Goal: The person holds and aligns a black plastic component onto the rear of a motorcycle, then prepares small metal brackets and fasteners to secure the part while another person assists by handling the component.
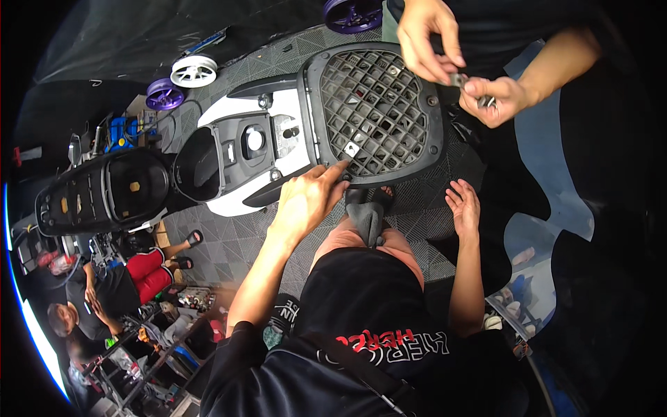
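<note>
A scooter (260, 149) with white side panels stands in front of me. On its tail sits a black lattice luggage plate (375, 115) with a thick rim. My left hand (306, 201) is at the plate's near left edge, its index finger on the rim and the other fingers bent down beside it. My right hand (464, 208) hangs in the air right of the plate, fingers spread, holding nothing. Across from me, another person's hands (462, 76) handle a small metal piece (456, 80). A small pale metal piece (351, 149) shows in the lattice near my left fingers.
The long black seat (104, 191) is at the left. White (194, 71) and purple (165, 94) wheel rims lie on the patterned floor mat (236, 257). At lower left, a person in red shorts (149, 274) sits near a cluttered rack (149, 354). A grey cloth (366, 219) hangs before me.
</note>
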A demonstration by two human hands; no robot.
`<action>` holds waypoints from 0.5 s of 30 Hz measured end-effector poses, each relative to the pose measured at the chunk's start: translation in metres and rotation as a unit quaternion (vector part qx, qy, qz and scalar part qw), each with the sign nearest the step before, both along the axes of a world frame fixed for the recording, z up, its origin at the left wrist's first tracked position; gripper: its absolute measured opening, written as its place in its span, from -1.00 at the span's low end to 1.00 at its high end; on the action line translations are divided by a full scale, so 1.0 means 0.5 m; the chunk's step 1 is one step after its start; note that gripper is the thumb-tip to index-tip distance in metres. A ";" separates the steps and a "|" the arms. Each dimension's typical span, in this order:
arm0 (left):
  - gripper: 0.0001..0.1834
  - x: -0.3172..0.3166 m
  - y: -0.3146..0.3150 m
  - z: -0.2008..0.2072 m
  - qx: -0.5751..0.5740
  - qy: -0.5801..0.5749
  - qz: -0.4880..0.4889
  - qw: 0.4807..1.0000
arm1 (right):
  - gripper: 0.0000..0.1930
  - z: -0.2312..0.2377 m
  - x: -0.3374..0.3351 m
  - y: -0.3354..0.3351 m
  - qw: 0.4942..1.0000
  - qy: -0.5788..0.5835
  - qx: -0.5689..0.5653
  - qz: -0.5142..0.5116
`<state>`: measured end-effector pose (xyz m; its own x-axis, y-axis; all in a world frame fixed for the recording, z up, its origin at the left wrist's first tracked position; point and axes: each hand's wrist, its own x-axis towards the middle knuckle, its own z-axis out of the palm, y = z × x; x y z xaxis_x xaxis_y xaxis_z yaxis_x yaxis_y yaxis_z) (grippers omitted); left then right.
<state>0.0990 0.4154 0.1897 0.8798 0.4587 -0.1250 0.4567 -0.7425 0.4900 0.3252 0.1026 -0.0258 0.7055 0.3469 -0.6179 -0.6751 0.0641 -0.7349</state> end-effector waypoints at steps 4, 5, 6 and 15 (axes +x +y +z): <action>-0.57 0.017 0.005 -0.015 0.018 0.044 -0.019 0.999 | -0.51 -0.002 0.001 0.010 1.000 0.001 -0.007 0.017; -0.56 0.021 0.008 -0.018 0.013 0.043 -0.023 0.999 | -0.53 -0.001 -0.002 0.013 1.000 0.008 -0.006 0.014; -0.55 0.025 0.011 -0.019 0.007 0.043 -0.028 0.999 | -0.55 0.000 -0.006 0.015 1.000 0.009 -0.006 0.011; -0.46 0.047 0.028 -0.012 0.016 0.066 -0.052 0.996 | -0.56 0.014 -0.032 0.024 1.000 0.015 -0.023 -0.005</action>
<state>0.1224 0.4295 0.1835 0.8996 0.3710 -0.2305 0.4354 -0.8034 0.4062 0.3090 0.1147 -0.0187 0.6890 0.3116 -0.6543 -0.6970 0.0376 -0.7161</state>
